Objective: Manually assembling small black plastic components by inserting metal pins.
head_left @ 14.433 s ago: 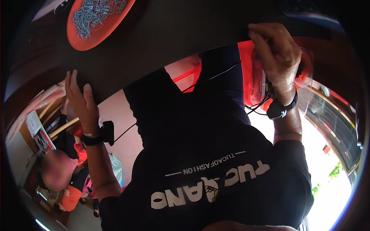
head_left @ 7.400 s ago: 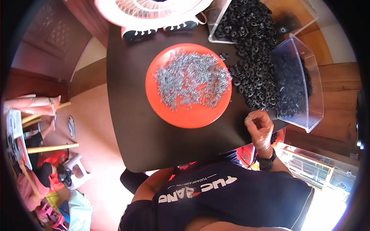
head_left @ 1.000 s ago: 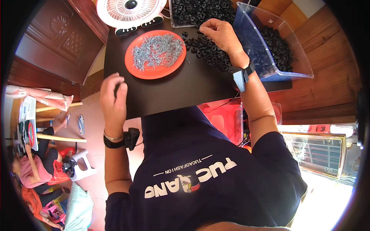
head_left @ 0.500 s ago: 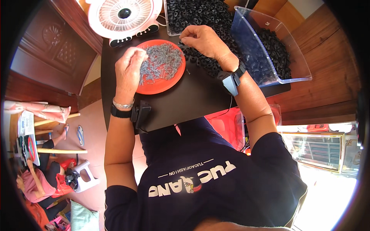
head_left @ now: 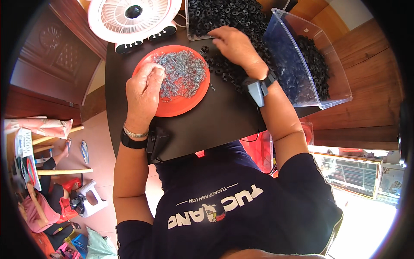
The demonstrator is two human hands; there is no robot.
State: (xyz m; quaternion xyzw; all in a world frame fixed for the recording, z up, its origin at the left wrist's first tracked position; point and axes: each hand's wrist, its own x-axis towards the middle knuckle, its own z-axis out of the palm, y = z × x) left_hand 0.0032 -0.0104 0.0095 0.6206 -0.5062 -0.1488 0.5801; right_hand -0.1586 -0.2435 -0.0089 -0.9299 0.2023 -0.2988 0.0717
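My left hand hangs over the left rim of a round red plate, its fingers closed in a pinch. Whatever they may hold is hidden. Many small silvery coil springs are heaped on the plate. My right hand reaches beyond the plate, with thumb and index finger apart and nothing visible between them. Its fingertips are at the near edge of a clear tray filled with small black plastic pieces. A small black piece lies by the plate's right rim.
A blue-tinted clear bin with more black pieces stands at the right. Loose black pieces spread beside it on the dark table. A white fan stands at the back left. Another person sits far off at the left.
My right hand has moved slightly right and its pinch has opened, away from a small black piece by the plate. My left hand has come a little nearer, still closed.
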